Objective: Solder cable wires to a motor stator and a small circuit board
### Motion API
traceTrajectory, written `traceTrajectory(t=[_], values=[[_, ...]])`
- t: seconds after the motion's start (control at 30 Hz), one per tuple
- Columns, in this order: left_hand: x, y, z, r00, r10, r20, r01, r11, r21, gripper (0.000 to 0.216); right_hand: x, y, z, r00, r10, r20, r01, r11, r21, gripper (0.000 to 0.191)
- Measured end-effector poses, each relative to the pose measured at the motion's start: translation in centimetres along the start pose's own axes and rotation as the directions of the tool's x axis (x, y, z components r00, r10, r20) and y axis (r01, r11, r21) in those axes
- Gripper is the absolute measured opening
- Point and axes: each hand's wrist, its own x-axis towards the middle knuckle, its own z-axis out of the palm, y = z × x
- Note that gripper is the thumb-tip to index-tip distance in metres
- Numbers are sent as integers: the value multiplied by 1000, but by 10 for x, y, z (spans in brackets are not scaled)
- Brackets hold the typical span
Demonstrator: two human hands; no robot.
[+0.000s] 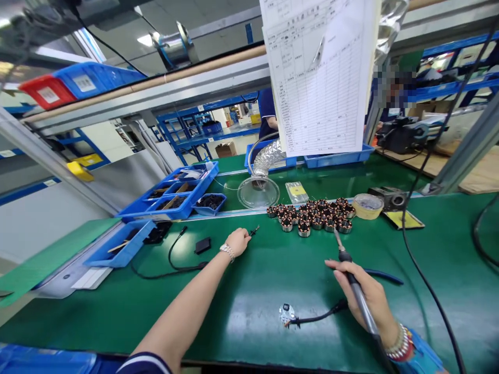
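My left hand [238,243] is closed, its fingertips pinching a short black cable end [254,230] with a thin tip, above the green mat. My right hand [364,298] grips the handle of a soldering iron [355,288]. The iron's tip points up at the front of a cluster of copper-wound motor stators [317,222]. Between my hands, nearer to me, a small round circuit board [287,311] lies on the mat. Beside it is the bare-wire end of a black cable [317,316], which runs under my right hand.
A funnel-shaped fume hood [258,193] stands behind the stators, near a solder-filled-looking round tub [367,206]. Blue parts bins [177,195] line the left. A black cable [170,272] and small black block [202,245] lie left. Papers [317,78] hang overhead; the iron's cord crosses right.
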Motion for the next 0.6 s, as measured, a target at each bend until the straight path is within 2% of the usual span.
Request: traceTrajectory(t=[0.1, 0.13, 0.2, 0.3, 0.37, 0.4, 0.43, 0.47, 0.53, 0.6], values=[[-45, -8, -12, 985, 78, 157, -53, 986, -157, 19, 2, -12, -7, 988, 104, 114, -107, 994, 16, 9], [-63, -12, -16, 975, 100, 196, -59, 977, -206, 20, 4, -18, -9, 978, 106, 178, -112, 993, 26, 9], [-98, -20, -22, 963, 128, 236, -61, 960, -274, 23, 9, -29, -13, 944, 24, 330, -51, 996, 72, 9], [-139, -24, -21, 960, 147, 239, -39, 914, -404, 26, 17, -41, -16, 815, -127, 565, 42, 986, 161, 15], [-156, -18, -13, 960, 159, 232, -16, 855, -518, 27, 18, -46, -14, 718, -155, 679, 47, 983, 175, 16], [-161, -13, -8, 961, 165, 222, -7, 817, -576, 27, 17, -48, -11, 688, -161, 707, 48, 983, 177, 17], [-164, -6, -3, 963, 173, 205, -5, 774, -633, 27, 15, -51, -7, 684, -167, 710, 53, 982, 181, 17], [-166, 2, 2, 967, 177, 184, -4, 730, -683, 26, 12, -53, -2, 708, -170, 685, 57, 981, 184, 16], [-167, 18, 11, 972, 182, 147, -6, 651, -759, 25, 6, -58, 11, 805, -139, 577, 40, 983, 180, 18], [-167, 30, 16, 968, 208, 140, -15, 604, -797, 23, -2, -63, 23, 892, -48, 450, -33, 984, 172, 25]])
